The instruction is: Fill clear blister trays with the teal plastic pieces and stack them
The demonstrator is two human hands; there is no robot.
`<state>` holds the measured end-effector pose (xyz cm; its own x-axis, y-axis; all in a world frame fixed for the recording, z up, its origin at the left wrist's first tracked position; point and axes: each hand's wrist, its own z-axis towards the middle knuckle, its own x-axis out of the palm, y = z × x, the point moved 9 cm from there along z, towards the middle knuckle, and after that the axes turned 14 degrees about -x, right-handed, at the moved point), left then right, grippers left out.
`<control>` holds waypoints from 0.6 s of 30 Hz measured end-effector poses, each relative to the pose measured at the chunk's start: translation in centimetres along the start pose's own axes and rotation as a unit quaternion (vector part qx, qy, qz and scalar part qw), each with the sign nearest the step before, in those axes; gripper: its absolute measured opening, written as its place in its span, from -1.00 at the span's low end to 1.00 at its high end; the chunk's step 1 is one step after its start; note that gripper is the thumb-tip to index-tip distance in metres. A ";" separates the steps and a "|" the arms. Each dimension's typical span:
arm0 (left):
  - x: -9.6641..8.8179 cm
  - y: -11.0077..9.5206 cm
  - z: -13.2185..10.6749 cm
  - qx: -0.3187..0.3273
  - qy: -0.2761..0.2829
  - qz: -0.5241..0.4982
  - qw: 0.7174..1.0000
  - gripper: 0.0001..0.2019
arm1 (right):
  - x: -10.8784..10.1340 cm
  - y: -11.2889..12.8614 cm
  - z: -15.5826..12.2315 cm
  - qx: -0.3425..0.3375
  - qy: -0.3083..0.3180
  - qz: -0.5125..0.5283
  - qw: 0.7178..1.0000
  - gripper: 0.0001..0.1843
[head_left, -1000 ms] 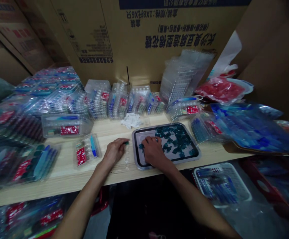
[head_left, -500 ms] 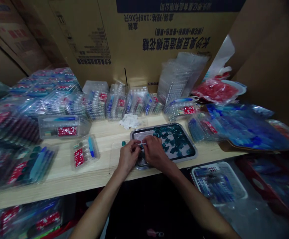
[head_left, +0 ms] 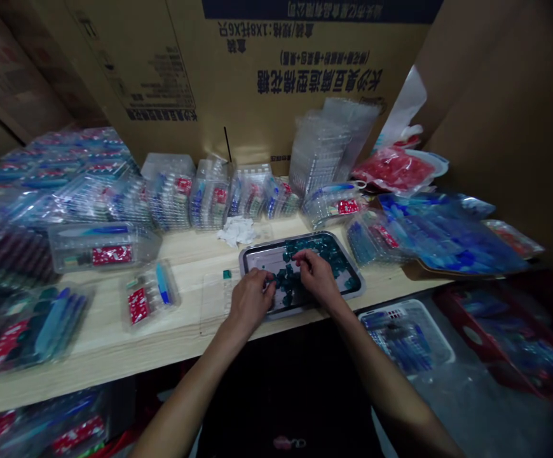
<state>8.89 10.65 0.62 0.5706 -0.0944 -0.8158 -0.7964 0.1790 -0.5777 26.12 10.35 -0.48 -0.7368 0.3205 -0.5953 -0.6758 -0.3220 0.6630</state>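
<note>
Now moved apart at the tray [head_left: 241,262], your left hand [head_left: 252,296] and right hand [head_left: 319,278], grips indeterminable, apparently pick green pieces [head_left: 283,278], requiring fine pinching.

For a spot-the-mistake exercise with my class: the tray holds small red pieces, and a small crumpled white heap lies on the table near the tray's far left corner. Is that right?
Not quite. The small pieces in the tray are dark teal-green, not red, as the head view shows. The white heap is placed correctly.
</note>
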 end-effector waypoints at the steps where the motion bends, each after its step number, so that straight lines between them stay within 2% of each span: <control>1: 0.6 -0.4 0.2 0.010 0.001 0.019 1.000 -0.83 | 0.1 0.0 -0.3 0.001 0.011 0.000 1.000 -0.70; 5: 2.8 -0.4 1.9 0.013 0.040 0.026 0.999 -0.80 | 0.8 0.5 -1.2 -0.020 0.030 -0.028 0.999 -0.71; 8: 3.2 1.6 3.1 -0.040 0.084 -0.082 0.992 -0.91 | 1.0 0.7 -1.4 -0.032 0.027 -0.023 0.999 -0.71; 10: 3.3 3.4 3.4 -0.103 0.120 -0.199 0.967 -0.86 | 1.0 0.8 -1.5 -0.035 0.022 -0.017 0.999 -0.72; 12: 3.0 4.9 3.3 -0.157 0.134 -0.324 0.923 -0.78 | 1.1 1.0 -1.6 -0.041 0.014 -0.016 0.999 -0.72; 14: 2.5 5.7 3.2 -0.174 0.125 -0.411 0.886 -0.69 | 1.5 1.4 -1.8 -0.050 0.007 -0.017 0.999 -0.72; 15: 2.2 5.8 3.2 -0.172 0.117 -0.426 0.881 -0.67 | 1.7 1.6 -1.9 -0.053 0.004 -0.020 0.998 -0.72; 16: 2.0 5.9 3.2 -0.166 0.110 -0.419 0.886 -0.67 | 2.0 1.8 -1.9 -0.055 0.004 -0.025 0.998 -0.72; 18: 1.8 5.6 3.4 -0.147 0.098 -0.359 0.917 -0.72 | 2.5 2.2 -2.1 -0.057 0.007 -0.039 0.998 -0.72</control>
<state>6.18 14.83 -4.03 0.9444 -0.2643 -0.1958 -0.2665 -0.2660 -0.9264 22.75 8.61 -1.50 -0.6810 0.3367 -0.6503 -0.7291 -0.3955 0.5586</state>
